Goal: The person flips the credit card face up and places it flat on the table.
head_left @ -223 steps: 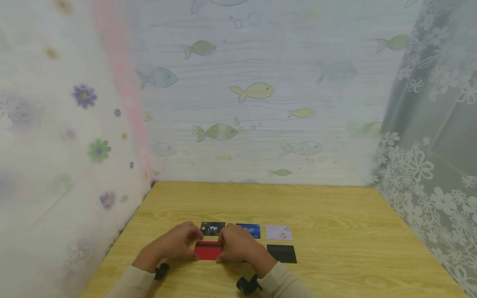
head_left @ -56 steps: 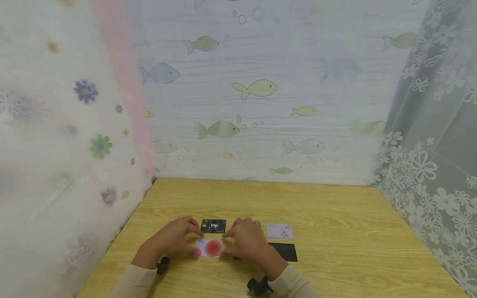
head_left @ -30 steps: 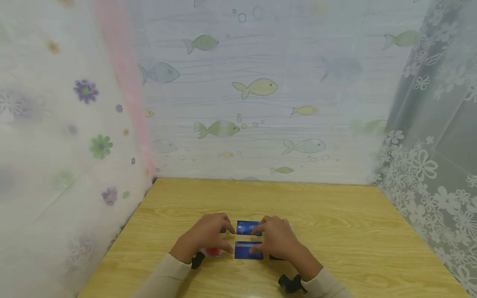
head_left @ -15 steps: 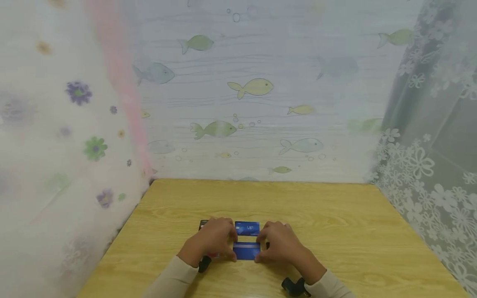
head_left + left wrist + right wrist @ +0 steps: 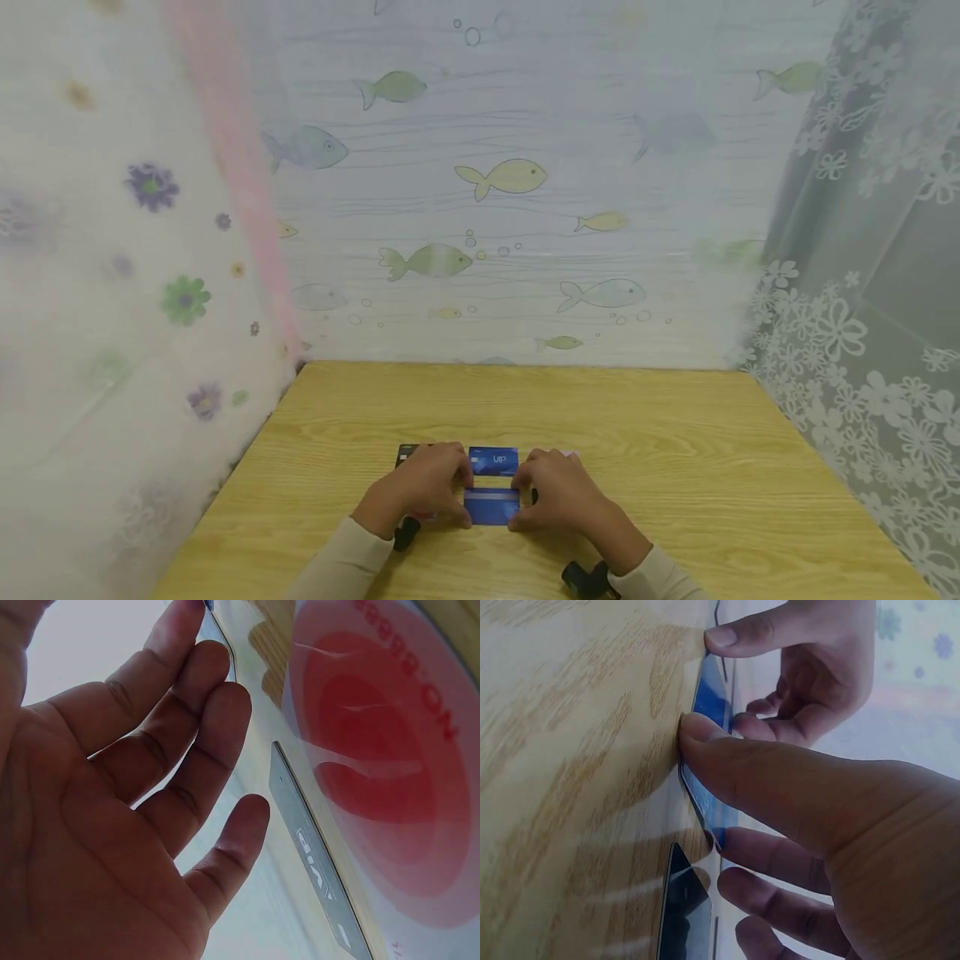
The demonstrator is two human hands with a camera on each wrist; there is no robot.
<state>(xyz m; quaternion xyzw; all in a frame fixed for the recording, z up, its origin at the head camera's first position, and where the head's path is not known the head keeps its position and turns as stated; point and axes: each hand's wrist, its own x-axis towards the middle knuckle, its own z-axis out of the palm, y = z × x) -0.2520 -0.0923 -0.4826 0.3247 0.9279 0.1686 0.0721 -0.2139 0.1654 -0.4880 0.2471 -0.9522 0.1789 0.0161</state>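
Note:
A blue card (image 5: 491, 507), its pale stripe facing up, lies on the wooden table between my two hands. My left hand (image 5: 420, 487) holds its left end, with the thumb at the near corner and a finger at the far one. At the right end my right hand (image 5: 558, 492) pinches it between thumb and fingers; the right wrist view shows the thumb on the card's near edge. Just beyond lies a blue VIP card (image 5: 493, 461). Beside my left hand, in the left wrist view, are a white card with red circles (image 5: 375, 765) and a black VIP card (image 5: 315, 862).
A black card (image 5: 686, 904) lies by my right hand, mostly hidden in the head view. Only an edge of a pale pink card (image 5: 572, 455) shows behind that hand. Wood-grain tabletop (image 5: 690, 467) spreads around, with a fish-print curtain (image 5: 510, 275) along its back edge.
The red striped card at left was turned to its white, red-circled face. Both hands then moved right to the blue striped card, and their fingers closed on its ends.

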